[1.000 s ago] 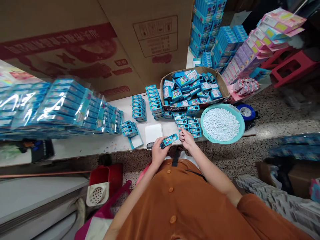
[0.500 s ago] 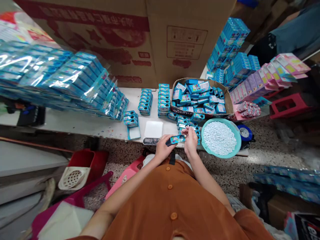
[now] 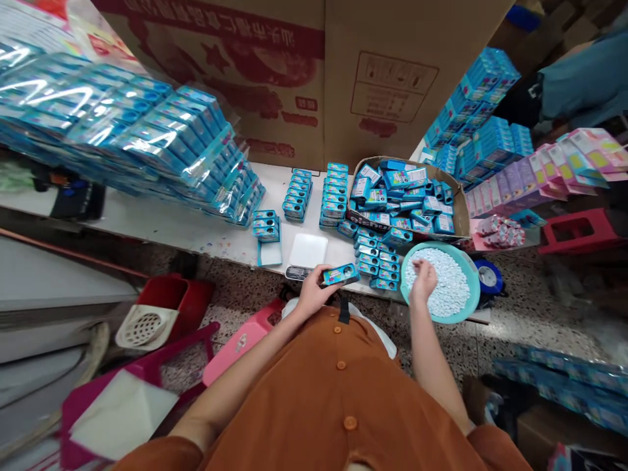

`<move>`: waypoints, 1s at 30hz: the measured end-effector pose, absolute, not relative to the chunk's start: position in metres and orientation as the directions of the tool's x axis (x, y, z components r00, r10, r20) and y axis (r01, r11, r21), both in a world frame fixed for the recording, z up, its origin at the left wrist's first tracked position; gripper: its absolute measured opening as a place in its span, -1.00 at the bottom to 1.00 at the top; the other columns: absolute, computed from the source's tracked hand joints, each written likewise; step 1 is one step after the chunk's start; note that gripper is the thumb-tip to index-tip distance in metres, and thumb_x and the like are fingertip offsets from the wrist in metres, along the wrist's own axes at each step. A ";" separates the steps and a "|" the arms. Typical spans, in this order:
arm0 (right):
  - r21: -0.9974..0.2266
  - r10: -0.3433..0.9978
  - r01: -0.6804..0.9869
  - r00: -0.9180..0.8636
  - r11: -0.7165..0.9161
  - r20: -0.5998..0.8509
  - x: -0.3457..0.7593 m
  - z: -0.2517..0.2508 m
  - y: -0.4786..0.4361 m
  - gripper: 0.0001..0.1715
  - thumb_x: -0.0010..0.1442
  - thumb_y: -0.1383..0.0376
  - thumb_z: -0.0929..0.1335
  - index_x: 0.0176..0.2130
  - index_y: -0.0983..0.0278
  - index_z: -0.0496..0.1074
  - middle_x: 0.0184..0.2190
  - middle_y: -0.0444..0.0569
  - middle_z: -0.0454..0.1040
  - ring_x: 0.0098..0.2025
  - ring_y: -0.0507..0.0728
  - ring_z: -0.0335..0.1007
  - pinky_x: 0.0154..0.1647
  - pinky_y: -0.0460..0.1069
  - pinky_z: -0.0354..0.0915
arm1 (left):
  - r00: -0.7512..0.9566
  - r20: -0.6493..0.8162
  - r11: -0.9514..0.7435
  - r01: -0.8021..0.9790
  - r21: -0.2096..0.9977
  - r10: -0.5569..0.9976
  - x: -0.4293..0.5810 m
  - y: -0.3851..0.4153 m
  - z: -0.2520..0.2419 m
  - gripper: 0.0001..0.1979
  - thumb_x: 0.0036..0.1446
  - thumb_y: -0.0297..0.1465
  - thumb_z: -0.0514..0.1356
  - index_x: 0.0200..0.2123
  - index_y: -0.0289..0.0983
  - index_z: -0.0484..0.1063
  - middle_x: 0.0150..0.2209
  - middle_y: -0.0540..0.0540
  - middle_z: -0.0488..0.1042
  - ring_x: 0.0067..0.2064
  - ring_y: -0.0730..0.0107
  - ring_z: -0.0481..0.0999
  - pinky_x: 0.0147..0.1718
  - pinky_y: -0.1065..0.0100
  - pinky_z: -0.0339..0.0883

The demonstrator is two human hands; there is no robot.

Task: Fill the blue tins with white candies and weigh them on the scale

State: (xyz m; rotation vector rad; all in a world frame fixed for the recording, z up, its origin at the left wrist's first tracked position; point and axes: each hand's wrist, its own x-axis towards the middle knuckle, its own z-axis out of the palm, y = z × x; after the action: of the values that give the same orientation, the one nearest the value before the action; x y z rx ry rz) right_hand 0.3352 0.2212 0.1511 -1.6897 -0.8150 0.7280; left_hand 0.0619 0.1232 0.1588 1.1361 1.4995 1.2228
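Two bare hands work at the near edge of a white table [image 3: 186, 229], seen from above. The left hand [image 3: 310, 296] grips a small blue box [image 3: 340, 275] by its left end, fingers wrapped under it and thumb on top; the box lies level, just above the table edge and just right of a white scale [image 3: 308, 252]. The right hand [image 3: 422, 281] reaches into a teal basin [image 3: 477, 281] at the right end of the table, fingers drawn together and pointing down onto the white pellets [image 3: 449, 288] that fill it; whether any pellets are pinched cannot be told. The hands are well apart.

Between box and basin lie short rows of like boxes [image 3: 375, 261]. Beyond them sits a cardboard tray [image 3: 460, 216] heaped with more. Left of the tray stand two neat stacks [image 3: 335, 196]; far left lie film-wrapped bundles [image 3: 147, 137]. A large brown carton [image 3: 343, 78] stands at the far edge. On the floor near left are a red basket [image 3: 167, 314] and a pink stool [image 3: 240, 343].
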 end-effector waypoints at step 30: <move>-0.678 0.760 0.568 0.650 -0.467 0.021 0.404 0.088 0.128 -0.35 0.13 -0.09 0.19 -0.12 0.36 0.46 -0.14 0.14 0.48 -0.10 0.19 0.35 -0.03 0.09 0.25 | -0.317 -0.065 0.232 0.524 0.819 0.946 -0.077 0.177 0.038 -0.20 -0.22 -0.37 0.40 0.13 -0.23 0.17 0.03 -0.23 0.29 0.11 0.09 0.30 0.09 0.13 0.17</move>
State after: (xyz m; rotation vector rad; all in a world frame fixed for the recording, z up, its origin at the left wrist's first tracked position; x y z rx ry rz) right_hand 0.4043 0.1281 0.0882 -2.2037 -1.0257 0.3735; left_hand -0.0775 0.1771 0.0379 1.3448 1.9382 0.9553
